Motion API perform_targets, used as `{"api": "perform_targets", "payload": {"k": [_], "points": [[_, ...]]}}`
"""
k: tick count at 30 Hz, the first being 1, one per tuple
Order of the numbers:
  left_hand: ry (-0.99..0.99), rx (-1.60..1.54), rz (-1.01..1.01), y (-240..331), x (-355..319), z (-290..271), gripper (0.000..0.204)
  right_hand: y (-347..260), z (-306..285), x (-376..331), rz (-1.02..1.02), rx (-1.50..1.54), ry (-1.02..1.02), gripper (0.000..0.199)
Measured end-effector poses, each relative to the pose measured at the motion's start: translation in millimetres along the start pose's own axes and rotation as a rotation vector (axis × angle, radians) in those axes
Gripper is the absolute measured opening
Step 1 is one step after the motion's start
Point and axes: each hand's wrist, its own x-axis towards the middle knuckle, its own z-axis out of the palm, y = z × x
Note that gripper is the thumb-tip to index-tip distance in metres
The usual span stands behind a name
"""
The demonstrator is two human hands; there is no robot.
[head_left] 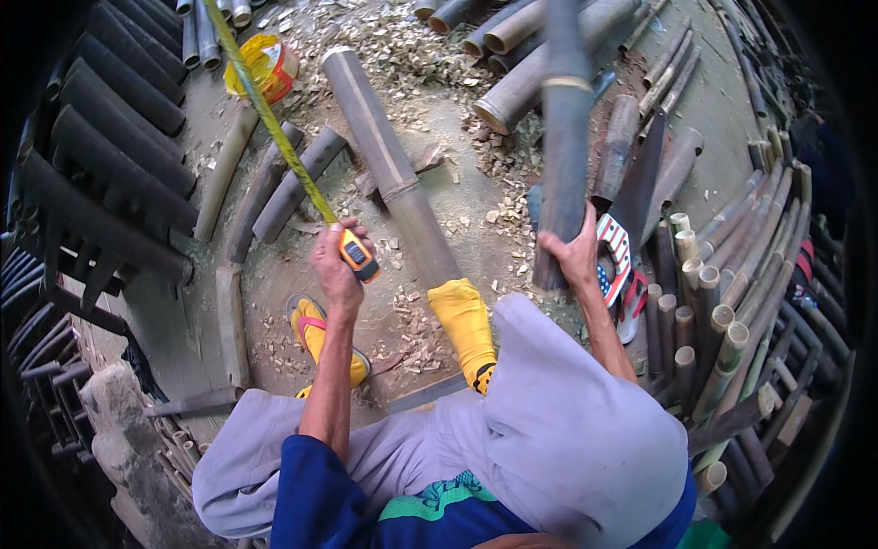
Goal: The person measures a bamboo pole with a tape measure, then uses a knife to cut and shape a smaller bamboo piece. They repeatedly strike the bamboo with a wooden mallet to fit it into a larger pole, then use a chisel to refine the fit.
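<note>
My left hand [336, 265] grips an orange and grey tape measure case [358, 255]. Its yellow tape [265, 105] runs out straight to the upper left. My right hand [572, 254] holds a dark split bamboo piece [562, 128] upright by its lower end. A long bamboo pole [389, 165] lies on the ground between both hands, and my yellow-socked foot [466, 329] rests on its near end. My other foot in a yellow sock sits in a sandal [315, 334] below the left hand.
Split bamboo slats [274, 183] lie left of the pole. Dark bamboo halves [119, 119] are stacked at left, cut tubes [722, 311] at right, whole poles [521, 55] at top. A yellow bag [261, 66] and wood chips [412, 46] cover the ground. A patterned sandal [617, 252] lies near my right hand.
</note>
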Motion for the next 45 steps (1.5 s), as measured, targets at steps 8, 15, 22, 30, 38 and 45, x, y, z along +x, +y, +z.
{"api": "perform_targets", "payload": {"k": [8, 15, 22, 30, 38, 45], "points": [[-0.106, 0.100, 0.251, 83, 11, 14, 0.028, -44, 2, -10, -0.485, -0.463, -0.313, 0.090], [-0.105, 0.228, 0.201, 92, 7, -31, 0.028, -56, 11, 56, -0.997, -0.873, -0.464, 0.092], [-0.210, 0.424, 0.101, 63, 12, -55, 0.028, -117, 33, 114, -0.763, -1.048, -0.952, 0.067], [-0.253, 0.549, -0.036, 41, 19, -79, 0.031, -113, 33, 134, -0.919, -0.752, -0.237, 0.054], [-0.560, 0.912, -0.015, 77, 36, -62, 0.030, -44, 48, 136, -0.244, 0.549, 0.097, 0.040], [-0.597, 0.984, -0.053, 92, 45, -62, 0.026, -42, 44, 129, -0.212, 0.810, 0.105, 0.056]]}}
